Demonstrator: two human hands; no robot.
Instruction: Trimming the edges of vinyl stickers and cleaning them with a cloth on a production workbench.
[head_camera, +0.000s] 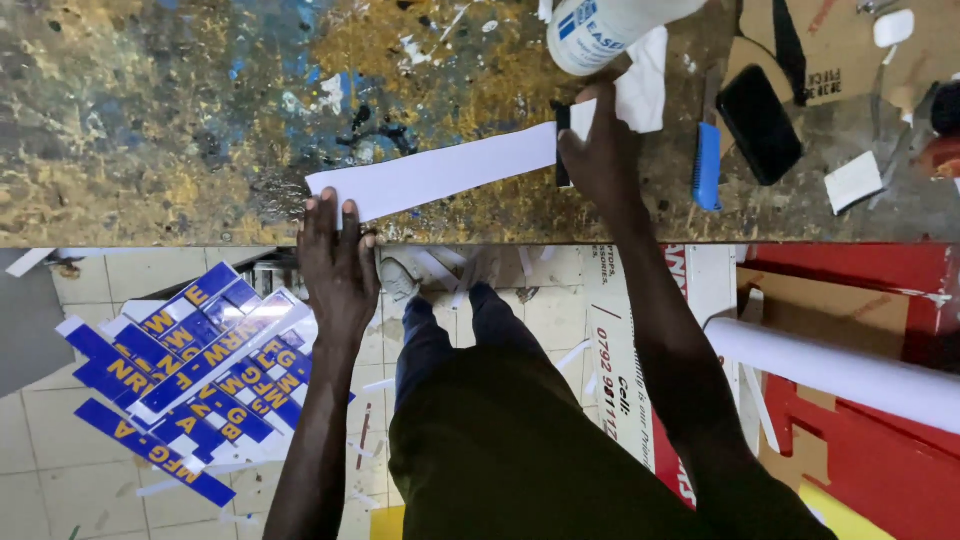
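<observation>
A long white strip (440, 172) lies across the paint-stained worktable (160, 120), slanting up to the right. My left hand (337, 262) presses its near-left end flat at the table's front edge, fingers spread. My right hand (598, 150) is on the strip's right end, fingers closed around a small black tool (563, 150) pressed against the strip. A white bottle with blue print (600, 30) stands just beyond my right hand.
A blue utility knife (706, 165), a black phone (758, 123), cardboard pieces (830, 50) and white offcuts (853, 181) lie at the right of the table. On the tiled floor lie blue and yellow lettered strips (190, 380), a white roll (840, 372) and red boards (860, 460).
</observation>
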